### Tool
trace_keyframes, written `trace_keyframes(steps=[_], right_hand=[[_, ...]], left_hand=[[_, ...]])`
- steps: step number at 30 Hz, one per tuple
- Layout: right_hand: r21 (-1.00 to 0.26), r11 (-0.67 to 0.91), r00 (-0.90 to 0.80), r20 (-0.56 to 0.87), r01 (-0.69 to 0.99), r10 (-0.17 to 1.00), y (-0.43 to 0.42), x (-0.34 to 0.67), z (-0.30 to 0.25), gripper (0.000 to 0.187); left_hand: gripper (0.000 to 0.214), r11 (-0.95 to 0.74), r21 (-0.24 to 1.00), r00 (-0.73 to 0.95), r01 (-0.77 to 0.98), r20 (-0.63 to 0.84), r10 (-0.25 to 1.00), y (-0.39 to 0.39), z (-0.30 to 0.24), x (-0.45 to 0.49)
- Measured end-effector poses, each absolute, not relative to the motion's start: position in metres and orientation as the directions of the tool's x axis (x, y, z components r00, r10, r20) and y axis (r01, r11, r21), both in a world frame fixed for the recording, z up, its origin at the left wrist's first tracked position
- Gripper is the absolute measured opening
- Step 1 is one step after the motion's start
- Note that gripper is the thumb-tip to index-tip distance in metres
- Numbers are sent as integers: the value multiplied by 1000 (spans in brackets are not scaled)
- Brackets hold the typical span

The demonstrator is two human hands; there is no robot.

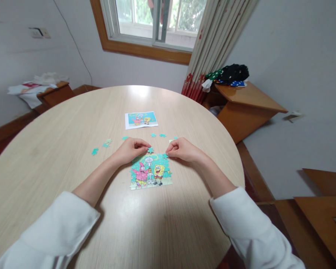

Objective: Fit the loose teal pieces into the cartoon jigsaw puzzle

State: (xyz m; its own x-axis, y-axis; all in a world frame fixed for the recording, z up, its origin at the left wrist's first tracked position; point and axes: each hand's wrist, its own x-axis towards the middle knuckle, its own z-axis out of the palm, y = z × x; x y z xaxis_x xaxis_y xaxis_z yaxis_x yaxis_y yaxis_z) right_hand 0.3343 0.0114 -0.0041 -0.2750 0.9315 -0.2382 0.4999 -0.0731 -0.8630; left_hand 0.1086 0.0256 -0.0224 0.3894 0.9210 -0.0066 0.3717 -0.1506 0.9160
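A small cartoon jigsaw puzzle (151, 172) lies on the round wooden table (72, 149) in front of me. My left hand (131, 148) rests at the puzzle's top left edge, fingers curled, pinching a teal puzzle piece (150, 150) at its fingertips. At the top right edge my right hand (182, 149) has its fingers closed on another teal piece (165, 156). A printed reference picture (141, 119) of the same cartoon lies farther back on the table.
Loose teal pieces (100, 147) lie scattered left of my hands, and others (158, 135) sit just behind them. A wooden side cabinet (246, 104) with dark clothes stands at the right, beside a curtain (212, 45). The window is behind the table.
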Motion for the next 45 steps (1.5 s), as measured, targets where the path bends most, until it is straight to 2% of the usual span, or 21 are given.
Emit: trace_keyframes(steps=[34,45], right_hand=[[-861,-138,-252,-291,490,923,11,332,-1,6],[-860,-75,-292,-252,505,923,10,334,2,10]], left_hand=[[19,-157,907,395,390,-11,919,25,-22,109],[20,-182,905,406,385,11,914,26,-24,108]])
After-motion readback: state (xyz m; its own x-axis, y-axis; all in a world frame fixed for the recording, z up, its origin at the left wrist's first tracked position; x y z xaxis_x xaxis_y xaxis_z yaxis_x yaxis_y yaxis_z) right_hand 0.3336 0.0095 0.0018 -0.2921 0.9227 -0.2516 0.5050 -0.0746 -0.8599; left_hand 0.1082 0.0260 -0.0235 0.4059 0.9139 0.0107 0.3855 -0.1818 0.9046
